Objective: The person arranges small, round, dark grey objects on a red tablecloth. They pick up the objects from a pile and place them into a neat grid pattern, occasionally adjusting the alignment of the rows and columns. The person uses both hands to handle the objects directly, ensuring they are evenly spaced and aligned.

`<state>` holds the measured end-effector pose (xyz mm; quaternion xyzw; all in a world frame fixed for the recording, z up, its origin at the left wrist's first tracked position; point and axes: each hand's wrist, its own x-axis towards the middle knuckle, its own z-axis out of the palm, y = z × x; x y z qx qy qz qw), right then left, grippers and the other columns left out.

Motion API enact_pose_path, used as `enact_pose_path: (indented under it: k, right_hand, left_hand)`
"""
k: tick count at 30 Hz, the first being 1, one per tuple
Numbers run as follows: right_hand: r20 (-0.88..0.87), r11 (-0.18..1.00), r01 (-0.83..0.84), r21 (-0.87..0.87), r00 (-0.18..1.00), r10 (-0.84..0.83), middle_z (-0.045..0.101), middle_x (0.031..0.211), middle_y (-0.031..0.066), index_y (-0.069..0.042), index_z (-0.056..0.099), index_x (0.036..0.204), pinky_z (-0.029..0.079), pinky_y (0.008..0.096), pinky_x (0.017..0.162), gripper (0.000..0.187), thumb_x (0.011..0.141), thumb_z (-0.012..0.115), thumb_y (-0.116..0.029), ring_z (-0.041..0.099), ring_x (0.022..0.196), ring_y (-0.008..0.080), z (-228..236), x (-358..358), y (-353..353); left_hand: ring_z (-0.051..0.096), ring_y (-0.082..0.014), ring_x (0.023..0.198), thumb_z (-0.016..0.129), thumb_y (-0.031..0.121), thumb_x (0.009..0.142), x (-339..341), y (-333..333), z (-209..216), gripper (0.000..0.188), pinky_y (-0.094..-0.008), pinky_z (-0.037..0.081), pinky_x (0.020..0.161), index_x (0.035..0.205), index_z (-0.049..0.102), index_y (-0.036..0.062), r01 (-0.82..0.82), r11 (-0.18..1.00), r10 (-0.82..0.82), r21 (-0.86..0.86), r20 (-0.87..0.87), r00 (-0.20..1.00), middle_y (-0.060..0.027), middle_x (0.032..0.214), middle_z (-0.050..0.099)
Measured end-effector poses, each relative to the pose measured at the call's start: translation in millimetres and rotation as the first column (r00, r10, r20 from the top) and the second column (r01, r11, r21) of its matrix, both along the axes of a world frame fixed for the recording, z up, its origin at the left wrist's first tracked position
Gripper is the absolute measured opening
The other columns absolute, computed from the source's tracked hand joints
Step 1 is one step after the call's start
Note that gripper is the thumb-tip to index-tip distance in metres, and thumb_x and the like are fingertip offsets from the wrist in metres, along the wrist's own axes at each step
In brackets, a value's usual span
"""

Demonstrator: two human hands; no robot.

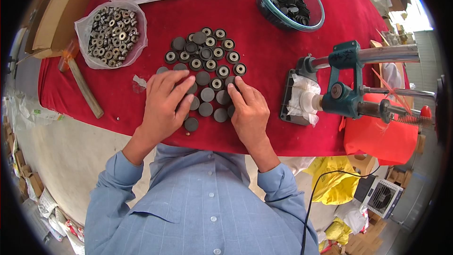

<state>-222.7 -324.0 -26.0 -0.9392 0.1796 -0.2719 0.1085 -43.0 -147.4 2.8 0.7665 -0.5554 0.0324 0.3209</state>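
Note:
Several round black caps (206, 95) lie flat side up in the middle of the red-covered table. Behind them, other caps lie hollow side up, with metal bearings (216, 83) seated inside. My left hand (165, 101) reaches over the left edge of this group, fingers spread and bent, the fingertips on or just above the caps. At the right edge, my right hand (250, 112) has its index and middle fingertips at a black cap (230, 80). Its other fingers are partly hidden under the palm. Neither hand visibly grips a cap.
A plastic-lined bowl of bearings (113, 38) stands at the far left, near a wooden-handled hammer (85, 85) and a cardboard box (63, 12). A clear tub (322, 16) holds black caps at the back right. A green hand press (347, 82) lies toward the right.

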Motion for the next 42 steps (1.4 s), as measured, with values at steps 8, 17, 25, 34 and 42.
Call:
enact_pose_path:
  k: [8, 17, 25, 34, 42]
  right_hand:
    - [0.082, 0.966, 0.051, 0.252, 0.994, -0.074, 0.073, 0.115, 0.0137, -0.006, 0.075, 0.119, 0.057, 0.0462, 0.086, 0.028, 0.092, 0.071, 0.001, 0.073, 0.100, 0.0354, 27, 23, -24]
    - [0.176, 0.926, -0.042, 0.375, 0.984, -0.027, 0.075, 0.111, 0.0154, -0.003, 0.076, 0.116, 0.060, 0.0439, 0.076, 0.021, 0.095, 0.073, -0.001, 0.076, 0.084, 0.0338, 41, 81, -61]
    - [0.086, 0.897, -0.117, 0.427, 0.992, 0.088, 0.074, 0.111, 0.0167, -0.008, 0.079, 0.123, 0.059, 0.0485, 0.085, 0.029, 0.094, 0.078, -0.006, 0.075, 0.098, 0.0371, 25, 127, -66]
    - [-0.036, 0.924, -0.202, 0.325, 0.974, 0.225, 0.071, 0.123, 0.0095, -0.012, 0.078, 0.128, 0.050, 0.0505, 0.099, 0.040, 0.088, 0.085, -0.009, 0.069, 0.117, 0.0305, 23, 135, -63]
    - [0.048, 0.940, -0.272, 0.205, 0.962, 0.268, 0.076, 0.115, 0.0026, -0.014, 0.078, 0.119, 0.048, 0.0468, 0.096, 0.033, 0.087, 0.085, -0.011, 0.071, 0.108, 0.0262, 16, 145, -61]
  left_hand:
    - [0.060, -0.0284, 0.117, 0.080, 0.013, 0.093, 38, -70, -1, 0.038, -0.0464, 0.046, 0.098, 0.131, 0.075, 0.0079, -0.055, 0.997, 0.062, -0.046, 0.162, 0.985, -0.0066, 0.128, 0.066]
    - [0.060, -0.0288, 0.111, 0.087, 0.011, 0.085, 45, -82, -15, 0.034, -0.0453, 0.046, 0.092, 0.117, 0.077, 0.0096, -0.018, 1.000, 0.018, -0.005, 0.052, 0.998, -0.0055, 0.121, 0.064]
    - [0.064, -0.0308, 0.105, 0.087, 0.003, 0.080, 48, -82, -14, 0.037, -0.0450, 0.050, 0.090, 0.113, 0.070, 0.0070, 0.037, 0.997, -0.036, -0.067, 0.015, 0.999, -0.0076, 0.116, 0.069]
    - [0.067, -0.0139, 0.088, 0.088, 0.002, 0.087, 64, -36, 9, 0.032, -0.0294, 0.054, 0.079, 0.118, 0.079, 0.0037, -0.230, 0.957, 0.118, -0.177, -0.488, 0.865, -0.0061, 0.097, 0.071]
    - [0.067, -0.0189, 0.087, 0.085, 0.001, 0.090, 80, -14, -5, 0.029, -0.0311, 0.052, 0.076, 0.118, 0.084, 0.0053, -0.283, 0.940, 0.223, -0.192, -0.285, 0.932, -0.0066, 0.097, 0.070]
